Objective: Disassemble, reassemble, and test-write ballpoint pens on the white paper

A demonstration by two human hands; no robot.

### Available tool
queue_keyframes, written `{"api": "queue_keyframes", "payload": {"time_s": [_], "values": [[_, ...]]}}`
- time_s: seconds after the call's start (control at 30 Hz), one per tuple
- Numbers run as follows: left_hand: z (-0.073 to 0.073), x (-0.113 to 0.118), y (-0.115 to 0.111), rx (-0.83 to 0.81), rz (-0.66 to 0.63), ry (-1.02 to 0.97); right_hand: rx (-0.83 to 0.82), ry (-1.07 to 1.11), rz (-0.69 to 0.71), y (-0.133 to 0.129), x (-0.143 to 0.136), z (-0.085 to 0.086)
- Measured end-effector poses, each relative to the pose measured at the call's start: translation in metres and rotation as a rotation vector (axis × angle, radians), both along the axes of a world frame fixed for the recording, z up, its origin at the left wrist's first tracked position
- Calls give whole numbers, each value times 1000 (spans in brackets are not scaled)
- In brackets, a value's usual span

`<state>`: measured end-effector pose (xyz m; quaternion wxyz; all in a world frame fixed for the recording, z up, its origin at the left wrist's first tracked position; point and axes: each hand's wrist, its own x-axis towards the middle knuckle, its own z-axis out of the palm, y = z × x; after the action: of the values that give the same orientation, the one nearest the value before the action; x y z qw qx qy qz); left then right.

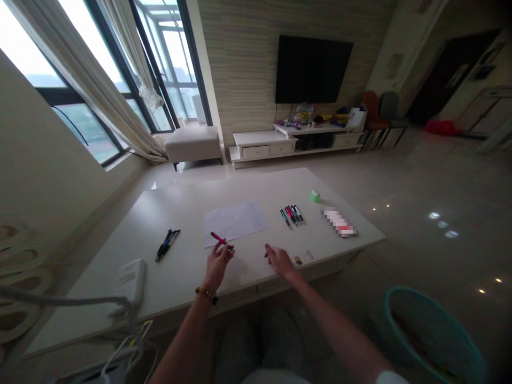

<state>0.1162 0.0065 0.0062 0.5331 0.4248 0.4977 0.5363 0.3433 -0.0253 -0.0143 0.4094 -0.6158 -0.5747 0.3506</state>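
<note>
On my distant feed, dark pens lie leftmost on the tabletop. My left grip pinches a red pen at the paper; my right grip is curled, perhaps empty, I can't tell. Then more pens, a small green box, and a teal bin, contents indistinct.

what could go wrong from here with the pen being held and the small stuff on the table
The pink pen, held in the fingers of the left hand, could slip and drop onto the paper or table.

The row of loose pens might scatter if the right hand brushes it.

The small yellowish item beside that hand sits near the table's front edge, so a bump might send it off.
</note>
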Motion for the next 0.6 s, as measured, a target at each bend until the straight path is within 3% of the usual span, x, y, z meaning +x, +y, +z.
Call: {"api": "queue_keyframes", "payload": {"time_s": [0.1,0.17,0.3,0.43,0.5,0.6], "values": [[-3,29,-15,-69,-95,-101,-233,348,113,7,-51,3],[-4,36,-19,-82,-104,-60,-290,514,104,13,-69,4],[-6,27,-19,-36,-120,107,-277,677,68,18,-72,5],[-3,5,-13,120,-73,269,-291,671,59,20,-64,6],[1,-2,-12,229,-94,452,-286,663,66,22,-63,6],[5,-6,-16,428,-57,911,-259,665,78,23,-65,3]]}}
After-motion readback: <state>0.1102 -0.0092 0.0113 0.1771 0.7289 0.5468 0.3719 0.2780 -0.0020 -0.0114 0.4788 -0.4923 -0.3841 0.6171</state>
